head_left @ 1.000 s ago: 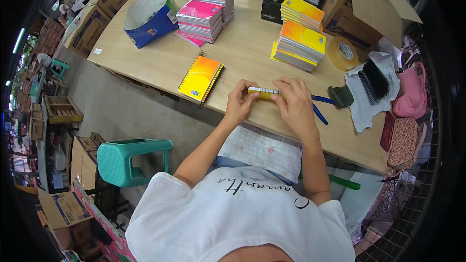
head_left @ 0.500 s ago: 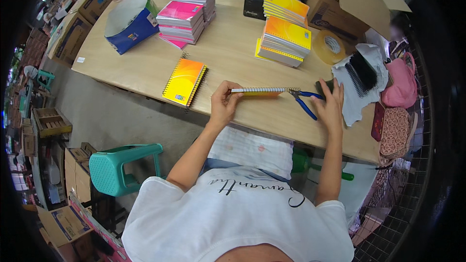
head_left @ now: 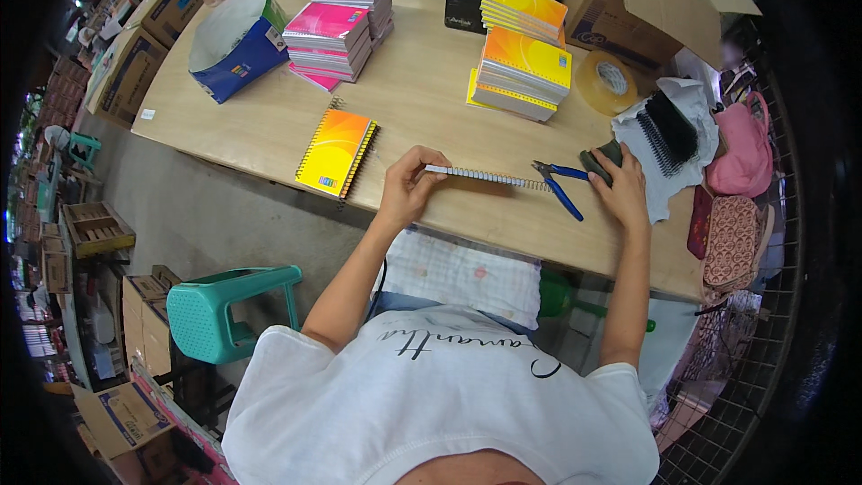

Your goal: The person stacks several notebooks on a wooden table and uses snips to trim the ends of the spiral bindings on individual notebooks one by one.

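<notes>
Near the bench edge, our left hand pinches the notebook while our right hand rests open beside the pliers, which we judge need gripping next.

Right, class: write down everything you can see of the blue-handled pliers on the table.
The pliers lie flat on the pale wooden table, dark metal jaws pointing left toward the end of the spiral-bound notebook, blue handles splayed to the right. The upper handle runs toward the right hand; whether it touches is unclear.
</notes>
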Tool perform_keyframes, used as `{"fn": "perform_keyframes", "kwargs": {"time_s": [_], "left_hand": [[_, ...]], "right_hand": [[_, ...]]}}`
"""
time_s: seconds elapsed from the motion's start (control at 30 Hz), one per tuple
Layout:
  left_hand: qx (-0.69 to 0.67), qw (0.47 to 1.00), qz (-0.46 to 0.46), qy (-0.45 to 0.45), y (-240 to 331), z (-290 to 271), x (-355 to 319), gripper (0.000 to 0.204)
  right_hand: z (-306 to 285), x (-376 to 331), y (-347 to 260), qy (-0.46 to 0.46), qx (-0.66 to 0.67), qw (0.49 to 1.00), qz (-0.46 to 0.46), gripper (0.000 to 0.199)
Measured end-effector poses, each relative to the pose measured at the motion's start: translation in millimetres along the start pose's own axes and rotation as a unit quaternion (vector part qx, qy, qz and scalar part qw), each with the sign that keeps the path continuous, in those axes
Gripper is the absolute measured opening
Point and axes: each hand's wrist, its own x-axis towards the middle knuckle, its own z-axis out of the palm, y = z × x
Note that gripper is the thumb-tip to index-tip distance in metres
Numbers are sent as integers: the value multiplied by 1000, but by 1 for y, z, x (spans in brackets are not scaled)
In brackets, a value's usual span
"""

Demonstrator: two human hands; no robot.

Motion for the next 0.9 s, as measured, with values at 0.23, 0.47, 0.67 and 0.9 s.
{"fn": "perform_keyframes", "kwargs": {"time_s": [0.23,0.47,0.67,0.9], "left_hand": [[-124,990,-15,-62,3,6,8,17],[-103,992,-50,-44,-8,-2,12,18],[-116,990,-70,-31,-8,-1,20,19],[-121,990,-59,-46,-11,-1,22,18]], "right_hand": [[-37,1,-81,-93,412,890,-169,42],[-12,31,-132,-230,348,865,-279,38],[-1,47,-129,-232,438,823,-278,40],[-16,51,-133,-334,558,722,-236,42]]}}
